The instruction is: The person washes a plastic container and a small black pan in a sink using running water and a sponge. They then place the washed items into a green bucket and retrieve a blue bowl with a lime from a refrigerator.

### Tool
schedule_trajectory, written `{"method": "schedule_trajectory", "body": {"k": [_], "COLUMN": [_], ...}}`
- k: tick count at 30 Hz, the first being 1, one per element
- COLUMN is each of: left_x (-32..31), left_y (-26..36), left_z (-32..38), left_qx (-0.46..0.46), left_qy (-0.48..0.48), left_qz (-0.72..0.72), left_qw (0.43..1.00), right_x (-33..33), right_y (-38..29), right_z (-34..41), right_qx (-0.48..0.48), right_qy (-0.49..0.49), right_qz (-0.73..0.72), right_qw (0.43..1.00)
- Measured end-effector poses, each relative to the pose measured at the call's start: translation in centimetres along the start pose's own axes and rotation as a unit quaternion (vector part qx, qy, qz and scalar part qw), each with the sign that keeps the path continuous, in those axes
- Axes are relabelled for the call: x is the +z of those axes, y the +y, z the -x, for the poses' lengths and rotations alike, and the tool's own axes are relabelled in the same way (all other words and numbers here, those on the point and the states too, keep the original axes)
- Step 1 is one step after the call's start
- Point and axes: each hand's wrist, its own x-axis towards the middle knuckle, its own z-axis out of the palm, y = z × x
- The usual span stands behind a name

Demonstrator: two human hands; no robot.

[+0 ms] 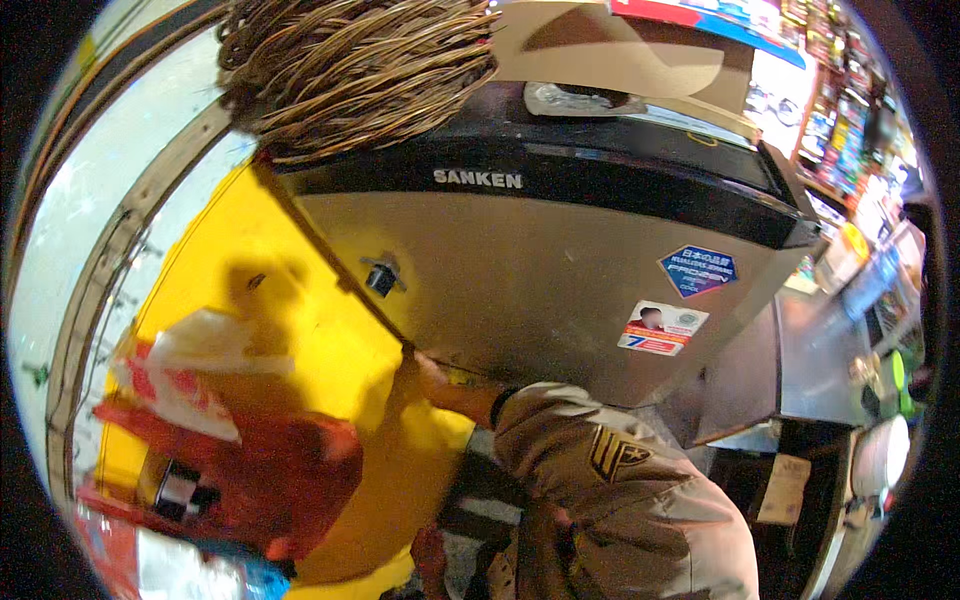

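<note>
My right hand, below a khaki sleeve with a shoulder patch, reaches to the lower left edge of a grey Sanken chest freezer. Its fingers lie in shadow beside the lower end of a dark, narrow strip or stick; whether they grip it is unclear. Above the strip, a large bundle of brown twigs or wicker covers the freezer's upper left corner. A dim, blurred shape at the lower middle may be my left hand. A lock is on the freezer's front.
A yellow wall runs along the left. Blurred red plastic items are in front of it at lower left. Cardboard and a clear plastic-wrapped item lie on the freezer. Crowded shelves and a metal surface are at right.
</note>
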Motion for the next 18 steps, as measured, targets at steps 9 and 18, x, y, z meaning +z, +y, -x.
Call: {"method": "schedule_trajectory", "body": {"k": [9, 18], "left_x": [-3.6, -7.2], "left_y": [-5.4, -15.1], "left_z": [-7.1, -8.8], "left_qx": [0.094, -0.127], "left_qy": [-0.189, -0.292], "left_qz": [0.011, 0.208], "left_qw": [0.977, 0.925], "right_x": [1.6, -8.6], "right_y": [-5.7, -16.3], "right_z": [0.5, 23.8], "right_qx": [0.104, -0.126], "right_qy": [-0.014, 0.115], "right_qz": [0.067, -0.112], "right_qw": [0.992, 0.979]}}
